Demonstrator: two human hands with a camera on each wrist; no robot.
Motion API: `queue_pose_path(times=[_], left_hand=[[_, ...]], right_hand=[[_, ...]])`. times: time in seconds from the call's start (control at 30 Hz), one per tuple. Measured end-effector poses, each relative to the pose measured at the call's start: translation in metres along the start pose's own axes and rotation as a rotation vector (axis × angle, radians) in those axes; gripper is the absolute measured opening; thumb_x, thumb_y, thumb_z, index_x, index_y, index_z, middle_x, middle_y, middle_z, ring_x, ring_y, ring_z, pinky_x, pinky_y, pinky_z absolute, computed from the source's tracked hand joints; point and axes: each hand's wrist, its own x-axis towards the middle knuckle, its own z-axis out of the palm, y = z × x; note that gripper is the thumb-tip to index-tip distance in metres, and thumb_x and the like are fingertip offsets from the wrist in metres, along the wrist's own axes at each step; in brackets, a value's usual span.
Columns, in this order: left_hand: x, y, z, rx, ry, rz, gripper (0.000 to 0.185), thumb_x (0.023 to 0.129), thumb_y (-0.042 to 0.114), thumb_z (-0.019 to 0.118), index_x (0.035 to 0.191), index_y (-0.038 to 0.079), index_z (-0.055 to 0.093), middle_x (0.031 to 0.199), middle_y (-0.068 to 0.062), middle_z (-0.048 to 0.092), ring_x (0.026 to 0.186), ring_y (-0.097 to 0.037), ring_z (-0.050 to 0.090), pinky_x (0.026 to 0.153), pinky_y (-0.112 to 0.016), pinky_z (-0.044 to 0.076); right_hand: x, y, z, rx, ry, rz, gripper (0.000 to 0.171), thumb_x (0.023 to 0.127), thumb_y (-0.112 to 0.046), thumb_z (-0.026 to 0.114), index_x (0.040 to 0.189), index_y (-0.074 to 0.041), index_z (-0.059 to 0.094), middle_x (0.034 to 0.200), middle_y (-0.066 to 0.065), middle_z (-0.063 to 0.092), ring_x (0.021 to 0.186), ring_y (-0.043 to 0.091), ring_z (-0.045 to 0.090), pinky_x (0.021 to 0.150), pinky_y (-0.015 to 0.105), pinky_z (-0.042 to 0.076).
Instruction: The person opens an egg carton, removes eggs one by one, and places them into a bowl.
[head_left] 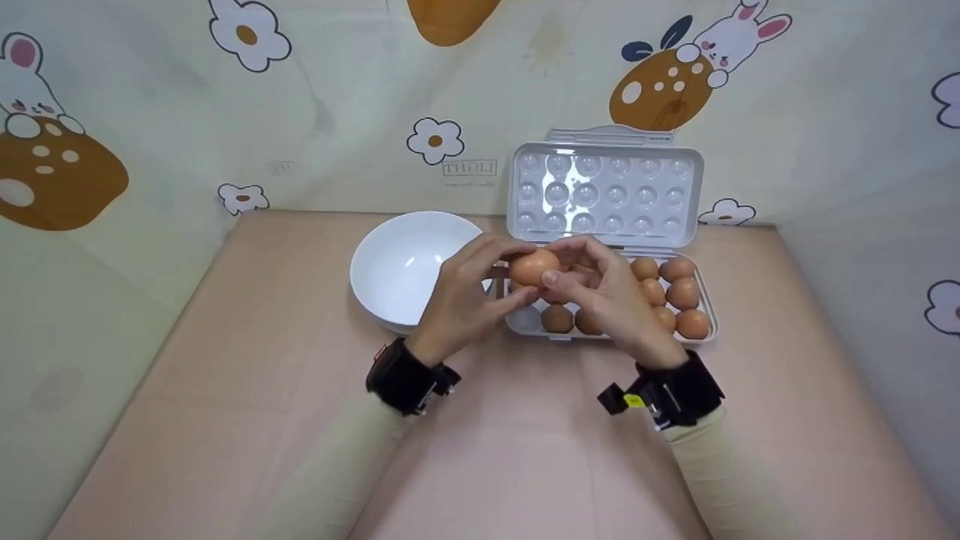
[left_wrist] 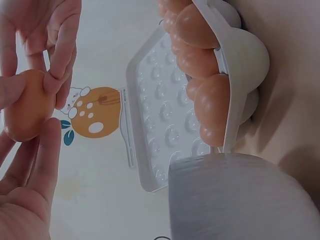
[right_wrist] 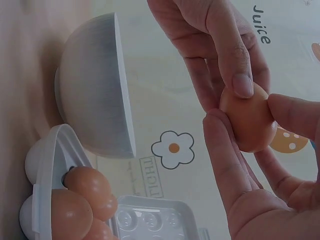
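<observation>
Head view: left hand [head_left: 457, 300] and right hand [head_left: 607, 296] both pinch one brown egg [head_left: 534, 267] in curled fingers, above egg tray [head_left: 705, 330], beside white bowl [head_left: 405, 266] on counter [head_left: 525, 450].

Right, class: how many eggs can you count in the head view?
10 at least: one egg held in the fingers of both hands, and nine visible in the egg tray. The hands cover part of the tray, so more may be hidden.

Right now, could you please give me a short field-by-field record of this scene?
held item: egg, above the tray's left end
left hand: fingers pinch the egg
right hand: fingers pinch the egg
egg tray: lid open, brown eggs inside
bowl: white, empty, left of the tray
surface: pink table
</observation>
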Motion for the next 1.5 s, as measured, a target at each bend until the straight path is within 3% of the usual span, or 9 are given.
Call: queue_pose_path(times=[0.33,0.53,0.67,0.83,1.0,1.27,1.5], left_hand=[[-0.001,0.000,-0.001,0.010,0.013,0.015,0.045,0.088,0.015,0.089,0.126,0.004,0.069,0.119,-0.008,0.068,0.109,-0.013,0.068,0.088,-0.023,0.060],[0.001,0.000,-0.008,0.044,-0.003,0.018,0.045,0.087,0.013,0.089,0.127,0.004,0.069,0.120,-0.008,0.069,0.110,-0.013,0.068,0.090,-0.020,0.058],[0.004,-0.002,-0.019,0.045,0.002,-0.001,0.044,0.087,0.009,0.088,0.127,0.005,0.069,0.122,-0.006,0.068,0.113,-0.012,0.067,0.092,-0.021,0.058],[0.007,-0.008,-0.040,0.051,0.017,-0.015,0.043,0.089,0.010,0.086,0.128,0.005,0.070,0.123,-0.005,0.069,0.113,-0.011,0.067,0.091,-0.022,0.059],[0.007,-0.014,-0.065,0.122,0.008,-0.043,0.043,0.087,0.008,0.087,0.127,0.005,0.071,0.118,-0.007,0.070,0.109,-0.013,0.068,0.089,-0.021,0.059],[0.020,-0.026,-0.093,0.254,-0.140,-0.096,0.041,0.085,0.005,0.088,0.122,0.005,0.072,0.118,-0.007,0.070,0.104,-0.017,0.068,0.088,-0.025,0.060],[0.029,-0.043,-0.104,0.360,-0.321,-0.159,0.038,0.086,0.006,0.087,0.120,0.004,0.071,0.113,-0.009,0.070,0.099,-0.023,0.067,0.086,-0.034,0.058]], right_hand=[[0.000,0.000,0.002,-0.006,-0.020,-0.033,0.039,0.102,-0.013,0.072,0.137,-0.004,0.059,0.129,0.015,0.067,0.109,0.031,0.074,0.090,0.039,0.063],[-0.003,-0.003,-0.004,-0.117,-0.032,-0.061,0.045,0.101,-0.019,0.075,0.141,-0.008,0.059,0.133,0.008,0.068,0.120,0.025,0.071,0.100,0.037,0.059],[-0.006,-0.005,-0.013,-0.205,-0.042,-0.096,0.048,0.100,-0.023,0.076,0.143,-0.012,0.058,0.136,0.005,0.067,0.125,0.021,0.068,0.106,0.033,0.054],[-0.008,-0.008,-0.021,-0.307,-0.037,-0.157,0.047,0.098,-0.021,0.079,0.141,-0.016,0.062,0.136,0.002,0.067,0.121,0.019,0.070,0.105,0.036,0.056],[-0.006,-0.009,-0.022,-0.458,-0.048,-0.226,0.048,0.095,-0.023,0.082,0.141,-0.020,0.064,0.135,-0.006,0.067,0.120,0.013,0.067,0.104,0.038,0.056],[-0.002,-0.005,-0.021,-0.651,-0.065,-0.350,0.050,0.091,-0.015,0.084,0.136,-0.024,0.067,0.138,-0.005,0.065,0.126,0.018,0.061,0.112,0.038,0.047],[-0.003,-0.003,-0.022,-0.695,-0.064,-0.339,0.051,0.091,-0.014,0.083,0.138,-0.023,0.066,0.143,-0.004,0.061,0.131,0.017,0.058,0.113,0.040,0.047]])
